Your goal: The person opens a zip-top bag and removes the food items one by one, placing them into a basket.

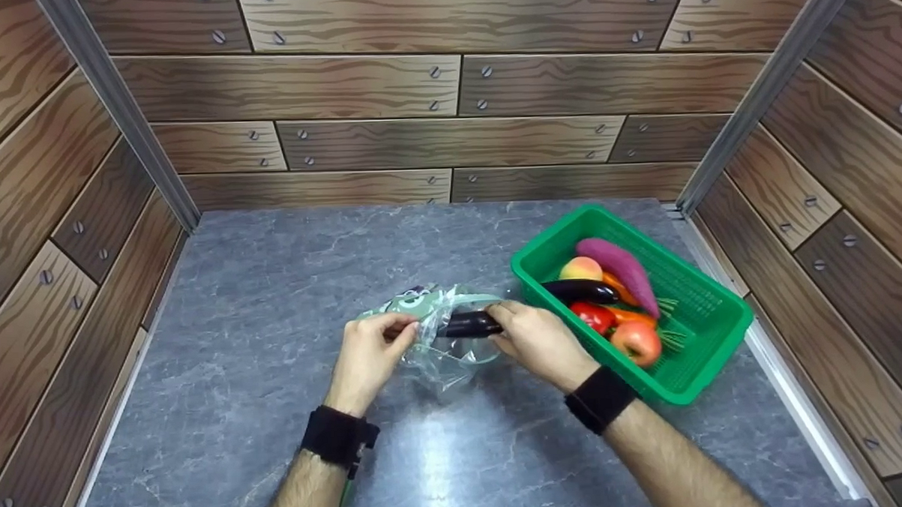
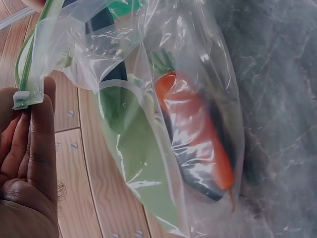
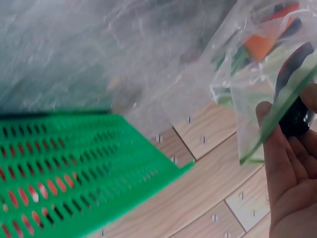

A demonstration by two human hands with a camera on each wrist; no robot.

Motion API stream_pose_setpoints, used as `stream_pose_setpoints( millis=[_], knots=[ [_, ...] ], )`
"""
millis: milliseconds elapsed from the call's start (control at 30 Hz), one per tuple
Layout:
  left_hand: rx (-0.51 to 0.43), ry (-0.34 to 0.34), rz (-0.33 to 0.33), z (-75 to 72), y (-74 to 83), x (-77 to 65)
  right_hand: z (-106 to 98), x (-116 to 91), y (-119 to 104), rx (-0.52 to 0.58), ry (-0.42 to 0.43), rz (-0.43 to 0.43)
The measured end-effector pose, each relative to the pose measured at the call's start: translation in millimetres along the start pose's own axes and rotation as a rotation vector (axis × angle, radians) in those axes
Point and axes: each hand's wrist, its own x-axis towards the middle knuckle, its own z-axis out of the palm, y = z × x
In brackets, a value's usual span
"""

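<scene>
My left hand (image 1: 370, 352) pinches the edge of a clear zip bag (image 1: 444, 370) with a green print. In the left wrist view its fingers grip the bag's rim by a white slider (image 2: 21, 99). Inside the bag, an orange carrot (image 2: 190, 119) with a green top lies against something dark. My right hand (image 1: 538, 342) grips a dark eggplant (image 1: 470, 325) by one end, its other end within the bag's mouth. In the right wrist view, the eggplant's tip (image 3: 296, 120) shows between the fingers, next to the bag's green rim.
Close to my right hand stands a green basket (image 1: 713, 361). It holds a purple sweet potato (image 1: 622, 268), another eggplant (image 1: 581, 290), carrots, a red vegetable (image 1: 594, 317) and round fruit (image 1: 637, 343). Wood-patterned walls (image 1: 447, 141) surround the grey marbled tabletop (image 1: 272, 290).
</scene>
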Motion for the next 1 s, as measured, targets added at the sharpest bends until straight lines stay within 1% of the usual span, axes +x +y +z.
stream_pose_setpoints(
  millis=[233, 467, 700, 1000],
  knots=[
    [-0.005, 0.001, 0.006, -4.3, 4.9, 5.3, -18.4, -0.9, 14.9, 0.012, -0.002, -0.019],
    [0.007, 0.024, 0.036, -8.5, 9.8, 10.1, -35.8, -2.4, 28.2, 0.048, -0.010, 0.013],
    [0.025, 0.046, 0.058, -14.2, 13.7, 14.2, -50.5, -4.5, 40.7, 0.016, 0.019, -0.005],
    [0.025, 0.057, 0.062, -18.9, 15.9, 16.6, -68.2, -15.0, 58.6, 0.045, 0.006, 0.039]
  ],
)
